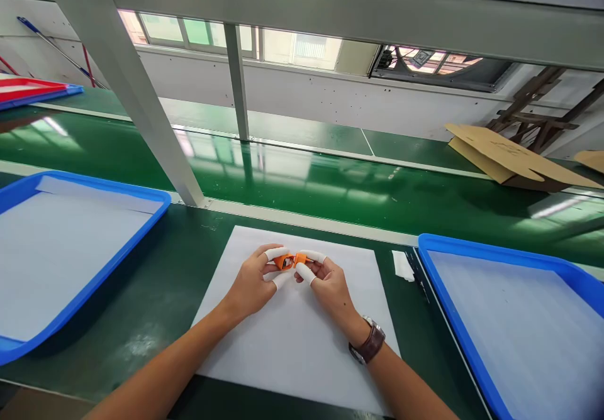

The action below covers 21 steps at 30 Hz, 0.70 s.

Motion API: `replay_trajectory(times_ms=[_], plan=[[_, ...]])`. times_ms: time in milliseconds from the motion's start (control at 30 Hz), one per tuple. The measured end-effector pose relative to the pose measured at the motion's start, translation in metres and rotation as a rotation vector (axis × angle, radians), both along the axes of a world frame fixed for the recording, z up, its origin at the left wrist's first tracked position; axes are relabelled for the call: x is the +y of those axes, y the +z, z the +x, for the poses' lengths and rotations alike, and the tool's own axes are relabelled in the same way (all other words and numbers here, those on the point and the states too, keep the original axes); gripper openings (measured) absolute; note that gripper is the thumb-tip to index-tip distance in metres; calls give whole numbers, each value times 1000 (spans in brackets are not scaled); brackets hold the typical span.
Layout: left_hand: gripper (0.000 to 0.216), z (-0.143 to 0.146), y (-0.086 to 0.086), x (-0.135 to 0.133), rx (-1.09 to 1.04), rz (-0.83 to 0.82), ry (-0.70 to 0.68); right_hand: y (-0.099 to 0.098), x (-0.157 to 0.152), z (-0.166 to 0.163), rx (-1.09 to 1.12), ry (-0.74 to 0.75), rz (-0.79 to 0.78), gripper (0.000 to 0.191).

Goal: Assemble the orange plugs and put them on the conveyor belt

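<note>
Orange pieces are sitting just above the middle of a white sheet [292, 351], the left hand [252, 285] pinching a hollow-looking block [284, 261] and the right hand [333, 288] pinching a smaller part [300, 258] just beside it, though whether the two are touching is too small to tell. Handling them well is probably depending on light, steady pinches, with the white finger covers [306, 273] gripping the sides and leaving the facing ends visible. Beyond the sheet, the green surface [141, 319] is carrying a left blue tray [116, 261] and a right blue tray [491, 253].
</note>
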<state>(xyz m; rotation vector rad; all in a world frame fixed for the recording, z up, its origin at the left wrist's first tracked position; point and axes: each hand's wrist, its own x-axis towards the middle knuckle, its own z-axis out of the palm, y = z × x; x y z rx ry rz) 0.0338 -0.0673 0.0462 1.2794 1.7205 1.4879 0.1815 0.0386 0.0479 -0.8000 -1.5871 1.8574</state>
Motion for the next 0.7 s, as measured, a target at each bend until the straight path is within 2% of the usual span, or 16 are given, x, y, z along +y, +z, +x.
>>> replay_trajectory(times_ms=[67, 200, 267, 367, 567, 700], plan=[[47, -1, -2, -1, 39, 2, -41, -2, 2, 1, -13, -45, 83, 30], [40, 1, -6, -1, 255, 29, 37, -7, 1, 4, -30, -58, 397, 23], [37, 3, -8, -1, 358, 37, 54, -8, -1, 4, -61, -32, 480, 21], [37, 5, -10, -1, 438, 37, 59, -8, -2, 5, -106, 16, 487, 20], [34, 4, -14, 0, 470, 65, 79, -6, -1, 6, -131, 50, 455, 19], [35, 4, -17, 1, 497, 91, 84, -7, 1, 6, -123, 79, 392, 16]])
